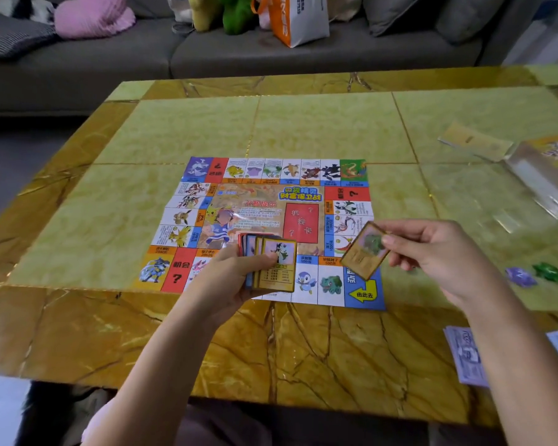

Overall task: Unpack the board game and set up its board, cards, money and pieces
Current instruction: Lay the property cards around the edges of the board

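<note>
Paper board point(271, 214) is laid flat at table point(303, 130) centre: glossy, rectangular, edged with colour tiles. Fanned gold-framed cards point(276, 263) are gripped by left hand point(229, 281) at board's 6 o'clock. One tilted card point(364, 252) is pinched by right hand point(432, 252) at 4 o'clock.

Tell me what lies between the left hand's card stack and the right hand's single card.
Head view: only the printed board shows between the card stack and the single card; no piece or loose card there.

Left hand point(236, 278) grips fanned cards point(271, 262); right hand point(432, 252) pinches one card point(364, 252)
</note>
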`<move>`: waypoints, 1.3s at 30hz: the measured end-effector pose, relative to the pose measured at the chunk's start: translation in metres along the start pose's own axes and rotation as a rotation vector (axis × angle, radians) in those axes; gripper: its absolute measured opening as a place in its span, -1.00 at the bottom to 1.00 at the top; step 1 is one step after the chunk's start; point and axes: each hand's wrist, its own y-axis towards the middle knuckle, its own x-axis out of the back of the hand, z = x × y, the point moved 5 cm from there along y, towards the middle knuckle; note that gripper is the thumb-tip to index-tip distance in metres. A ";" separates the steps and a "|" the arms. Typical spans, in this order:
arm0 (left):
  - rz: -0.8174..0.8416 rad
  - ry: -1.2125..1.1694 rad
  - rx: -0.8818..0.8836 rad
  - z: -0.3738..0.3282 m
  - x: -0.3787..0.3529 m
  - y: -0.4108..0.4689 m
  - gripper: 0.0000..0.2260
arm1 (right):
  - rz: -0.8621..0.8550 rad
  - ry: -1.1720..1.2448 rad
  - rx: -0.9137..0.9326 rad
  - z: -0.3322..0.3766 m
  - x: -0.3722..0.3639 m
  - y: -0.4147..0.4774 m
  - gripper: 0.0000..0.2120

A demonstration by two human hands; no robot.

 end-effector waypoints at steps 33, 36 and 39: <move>-0.114 -0.348 0.174 0.026 -0.005 0.016 -0.92 | 0.051 -0.686 -0.028 -0.035 -0.053 -0.044 -0.79; -0.112 -0.360 0.170 0.025 -0.005 0.015 -0.92 | 0.043 -0.701 -0.022 -0.035 -0.053 -0.042 -0.77; -0.102 -0.383 0.155 0.024 -0.007 0.014 -0.92 | 0.043 -0.701 -0.030 -0.038 -0.053 -0.040 -0.73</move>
